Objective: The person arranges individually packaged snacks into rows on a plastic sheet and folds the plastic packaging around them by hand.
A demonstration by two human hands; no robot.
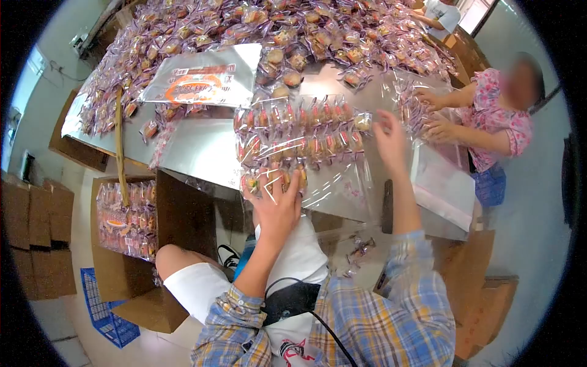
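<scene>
A large clear plastic bag (pixel 342 189) lies at the table's near edge, with wrapped cakes (pixel 293 147) lined up in it in two full rows and a shorter third row. My left hand (pixel 278 205) grips the short row of cakes (pixel 284 181), its fingers over them and the thumb at the right end. My right hand (pixel 391 140) is raised just right of the rows, fingers bent and apart, holding nothing that I can see. A single wrapped cake (pixel 362 122) sits at the right end of the upper rows, close to my right fingertips.
Loose wrapped cakes (pixel 306 30) are heaped across the back. A printed bag (pixel 202 76) lies at left. By my left knee stands a cardboard box (pixel 183 208) holding a filled bag (pixel 127 217). Another person's hands (pixel 437 125) handle cakes at right, above flat clear bags (pixel 443 183).
</scene>
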